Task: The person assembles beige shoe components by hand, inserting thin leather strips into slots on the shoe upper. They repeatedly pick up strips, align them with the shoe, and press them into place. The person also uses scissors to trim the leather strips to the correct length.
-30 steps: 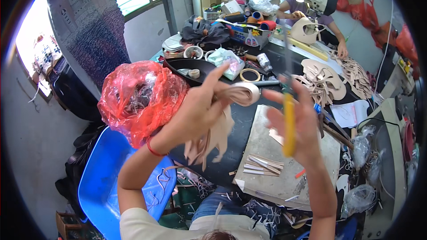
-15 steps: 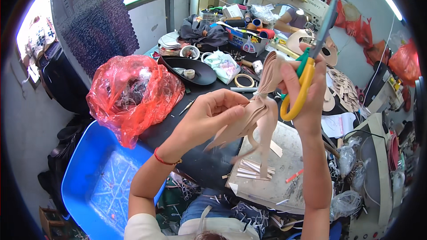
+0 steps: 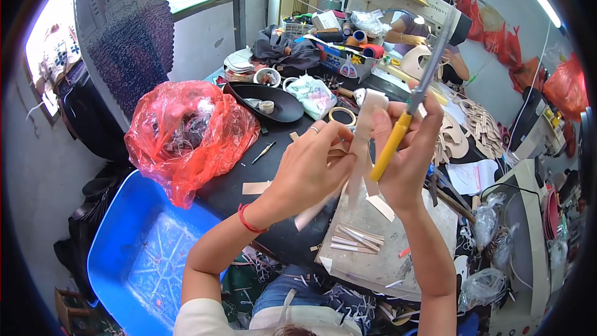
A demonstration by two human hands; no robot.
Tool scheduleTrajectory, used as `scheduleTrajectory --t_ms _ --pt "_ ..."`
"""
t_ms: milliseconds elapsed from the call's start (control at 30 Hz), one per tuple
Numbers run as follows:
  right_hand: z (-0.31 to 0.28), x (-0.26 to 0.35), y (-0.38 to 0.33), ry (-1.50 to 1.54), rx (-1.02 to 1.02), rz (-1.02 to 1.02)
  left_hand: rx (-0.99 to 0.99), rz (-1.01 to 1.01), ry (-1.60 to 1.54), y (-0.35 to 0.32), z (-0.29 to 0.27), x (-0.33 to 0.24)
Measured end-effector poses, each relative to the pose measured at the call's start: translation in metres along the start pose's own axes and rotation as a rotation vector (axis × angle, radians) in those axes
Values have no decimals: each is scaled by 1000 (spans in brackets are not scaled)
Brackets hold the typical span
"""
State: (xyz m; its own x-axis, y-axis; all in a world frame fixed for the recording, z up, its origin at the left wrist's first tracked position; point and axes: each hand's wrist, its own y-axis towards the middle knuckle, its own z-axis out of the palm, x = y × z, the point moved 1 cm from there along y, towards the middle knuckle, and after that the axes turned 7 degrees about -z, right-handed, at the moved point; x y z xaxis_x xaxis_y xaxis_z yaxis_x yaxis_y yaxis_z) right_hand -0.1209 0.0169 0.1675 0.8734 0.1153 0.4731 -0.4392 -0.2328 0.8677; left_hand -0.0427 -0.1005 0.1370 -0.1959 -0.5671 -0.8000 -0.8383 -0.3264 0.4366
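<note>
My left hand (image 3: 311, 171) pinches a pale tan leather strap piece (image 3: 362, 143) held up in front of me, its strips hanging down. My right hand (image 3: 407, 155) grips yellow-handled scissors (image 3: 404, 121), blades pointing up and away, and its fingers also touch the top of the strap. Both hands hover above a grey cutting board (image 3: 385, 242) that carries several cut tan strips (image 3: 354, 239). A red band circles my left wrist.
A red plastic bag (image 3: 186, 134) bulges at the left on the dark worktable (image 3: 249, 174). A blue tub (image 3: 143, 255) sits low left. A black tray (image 3: 273, 99), tape rolls and tan sole cutouts (image 3: 479, 124) lie beyond. Another person (image 3: 423, 40) works at the back.
Both hands have drawn closer together and lower. The scissors have turned more upright, and the strap now hangs between both hands.
</note>
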Motion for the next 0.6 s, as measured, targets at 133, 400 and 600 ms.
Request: scheduleTrajectory --t_ms 133,400,600 --pt "-5 -4 6 40 -78 123 232 -132 -214 -4 -17 -6" --pt "7 -11 8 19 -10 151 218 21 94 -21 -44 11" --pt "31 -18 14 10 92 256 135 -1 232 -49 -62 30"
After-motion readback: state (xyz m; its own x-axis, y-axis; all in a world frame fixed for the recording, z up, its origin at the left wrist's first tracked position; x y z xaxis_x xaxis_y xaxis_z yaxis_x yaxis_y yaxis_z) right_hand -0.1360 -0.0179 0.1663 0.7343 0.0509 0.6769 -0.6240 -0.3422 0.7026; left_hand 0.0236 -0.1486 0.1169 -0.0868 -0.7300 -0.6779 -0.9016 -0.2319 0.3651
